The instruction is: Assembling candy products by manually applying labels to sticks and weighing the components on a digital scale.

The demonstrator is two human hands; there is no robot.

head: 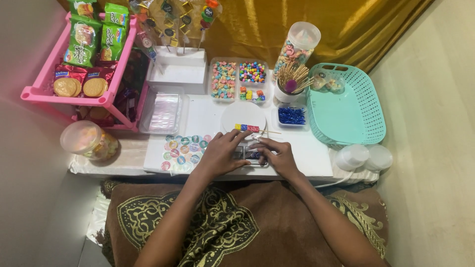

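Only the head view here, looking straight down. Dead centre of the frame, both hands are on a small dark item (pixel 251 154) lying flat on the white board (pixel 316 158); it looks like a little sheet or packet, too small to tell which. The left hand (pixel 221 154) lies over its left end with fingers spread and pressing down, not clenched. The right hand (pixel 275 156) pinches at the right edge with its fingertips (pixel 258 146); how firm that hold is, I can't tell.

Just above the hands sits a wooden skewer (pixel 253 128) threaded with coloured cube beads, resting across a round white lid (pixel 242 114). A patch of round stickers (pixel 184 148) is just left of the left hand.

My take on doing this bit well: keep the left palm as the anchor so the item doesn't slide, and work the right fingertips slow and low. Watch the skewer, since it's near enough to get nudged off the lid.
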